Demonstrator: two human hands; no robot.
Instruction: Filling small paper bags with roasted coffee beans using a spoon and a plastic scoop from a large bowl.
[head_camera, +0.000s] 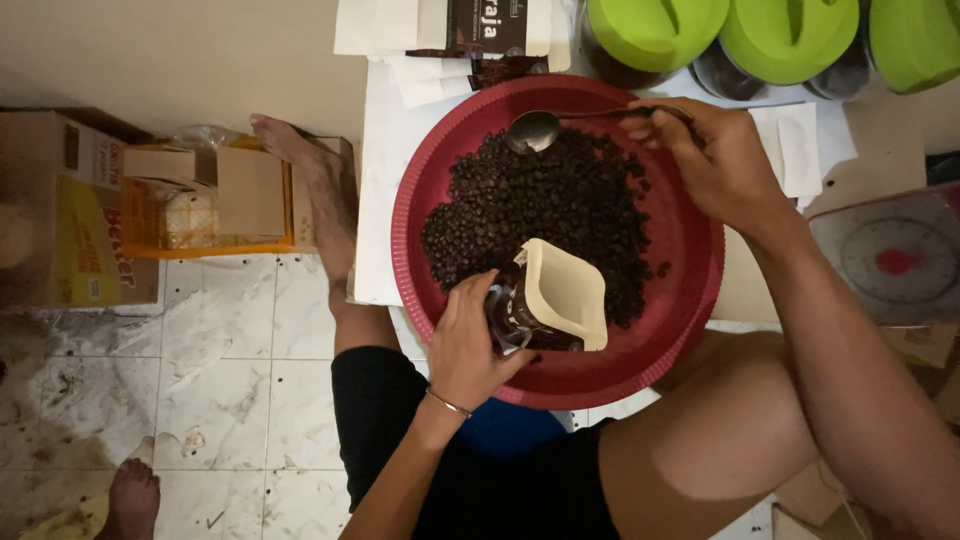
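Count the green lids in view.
3, in a row along the top right edge: left green lid, middle green lid, right green lid. More may lie beyond the frame.

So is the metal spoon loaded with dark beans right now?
No, the metal spoon in the right hand shows an empty shiny bowl above the dark beans.

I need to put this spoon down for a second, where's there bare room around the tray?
Free: the red tray's bare rim on the right hand's side, right of the coffee beans, and the white sheet between tray and leg. Crowded: the top edge, with paper packets and green-lidded jars. The left hand holds the open pouch at the near rim.
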